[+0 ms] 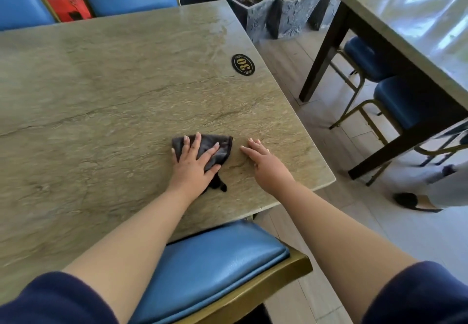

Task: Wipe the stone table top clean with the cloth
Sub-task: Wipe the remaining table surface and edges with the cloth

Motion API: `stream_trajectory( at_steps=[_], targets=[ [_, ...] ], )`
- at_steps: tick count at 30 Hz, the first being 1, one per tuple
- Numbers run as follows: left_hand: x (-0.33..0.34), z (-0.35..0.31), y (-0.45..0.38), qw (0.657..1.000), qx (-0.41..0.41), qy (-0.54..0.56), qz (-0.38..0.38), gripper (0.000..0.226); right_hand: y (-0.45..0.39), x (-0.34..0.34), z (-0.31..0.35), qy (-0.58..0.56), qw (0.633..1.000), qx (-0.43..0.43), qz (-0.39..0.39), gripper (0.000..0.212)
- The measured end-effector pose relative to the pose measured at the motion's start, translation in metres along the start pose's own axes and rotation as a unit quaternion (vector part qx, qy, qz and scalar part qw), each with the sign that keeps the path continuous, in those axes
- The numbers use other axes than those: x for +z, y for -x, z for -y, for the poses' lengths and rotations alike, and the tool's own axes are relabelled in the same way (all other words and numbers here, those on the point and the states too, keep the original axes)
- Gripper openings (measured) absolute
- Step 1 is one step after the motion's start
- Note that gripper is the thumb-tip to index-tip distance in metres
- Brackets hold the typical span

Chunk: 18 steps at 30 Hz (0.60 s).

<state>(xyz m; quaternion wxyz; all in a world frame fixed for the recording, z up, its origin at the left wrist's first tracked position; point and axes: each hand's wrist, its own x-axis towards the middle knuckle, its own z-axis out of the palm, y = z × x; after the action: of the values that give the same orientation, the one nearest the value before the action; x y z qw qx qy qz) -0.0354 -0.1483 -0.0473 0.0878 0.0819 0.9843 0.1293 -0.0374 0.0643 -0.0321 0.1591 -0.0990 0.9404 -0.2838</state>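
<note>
The stone table top (101, 90) fills most of the view, veined green-beige, with a blue padded chair (217, 263) tucked under its near edge at 6 o'clock. The left hand (193, 161) lies flat with fingers spread, pressing a dark cloth (215, 149) onto the stone just right of centre. The right hand (263, 159) rests open, palm down, at 3 o'clock of the cloth, just beside it but apart. A black oval plaque (243, 64) reading 30 sits at 1 o'clock.
</note>
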Motion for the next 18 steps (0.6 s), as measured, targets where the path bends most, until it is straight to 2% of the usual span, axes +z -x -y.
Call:
stream_trajectory(
  at_steps=[3,5,8,10,13,18],
  targets=[
    [0.001,-0.005,0.013,0.995,0.091,0.032,0.028,0.051,0.011,0.003,-0.004,0.057,0.998,0.007,0.009,0.070],
    [0.002,-0.006,0.025,0.986,0.151,0.046,0.057,0.051,0.023,0.005,-0.007,0.105,0.994,0.027,0.024,0.061],
    [0.000,-0.005,0.036,0.976,0.190,0.036,0.103,0.054,0.040,0.004,-0.013,0.164,0.983,0.054,0.060,0.055],
    [-0.007,-0.005,0.034,0.974,0.183,0.001,0.136,0.056,0.048,0.001,-0.016,0.181,0.978,0.067,0.075,0.060],
    [-0.012,-0.011,0.027,0.975,0.131,-0.055,0.173,0.059,0.055,-0.005,-0.024,0.197,0.975,0.063,0.079,0.066],
    [-0.007,-0.038,0.009,0.980,0.033,-0.096,0.173,0.066,0.051,-0.026,-0.047,0.224,0.971,0.039,0.070,0.073]
  ],
)
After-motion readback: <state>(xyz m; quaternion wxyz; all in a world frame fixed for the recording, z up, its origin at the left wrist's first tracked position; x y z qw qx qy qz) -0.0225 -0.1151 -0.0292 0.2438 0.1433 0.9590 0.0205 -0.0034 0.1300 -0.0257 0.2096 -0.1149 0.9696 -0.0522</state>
